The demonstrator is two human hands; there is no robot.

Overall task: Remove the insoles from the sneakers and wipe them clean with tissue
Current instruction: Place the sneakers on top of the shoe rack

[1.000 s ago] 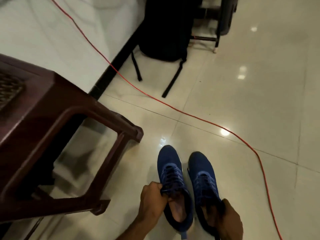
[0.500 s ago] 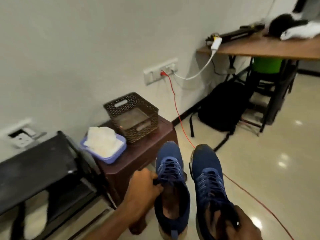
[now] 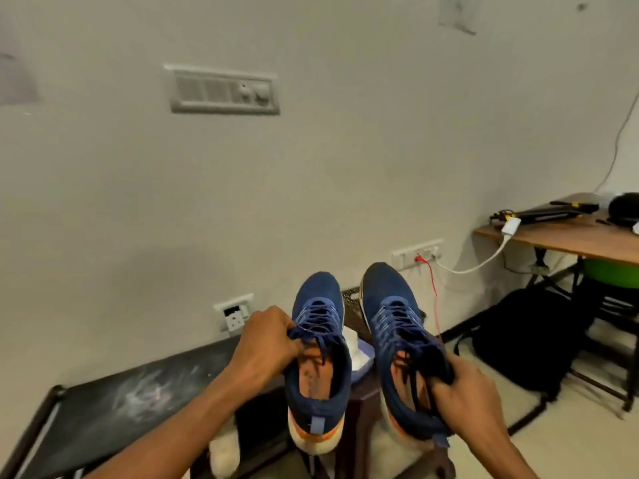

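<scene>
Two blue sneakers with white and orange soles are held up in the air, toes pointing away. My left hand (image 3: 266, 344) grips the left sneaker (image 3: 318, 361) at its tongue and laces. My right hand (image 3: 463, 392) grips the right sneaker (image 3: 394, 333) at the collar, fingers inside the opening. An orange-brown insole (image 3: 313, 375) shows inside the left sneaker. White tissue (image 3: 356, 350) in a blue tub peeks out between the two shoes, on a dark brown stool (image 3: 363, 395) below them.
A black low bench (image 3: 131, 392) stands at the left along the wall. A black backpack (image 3: 529, 344) leans under a wooden desk (image 3: 560, 236) at the right. A red cable (image 3: 432, 292) hangs from a wall socket. A brown basket is mostly hidden behind the sneakers.
Both hands have lifted the sneakers from the floor up to above the stool. My view has swung up from the floor to the wall.
</scene>
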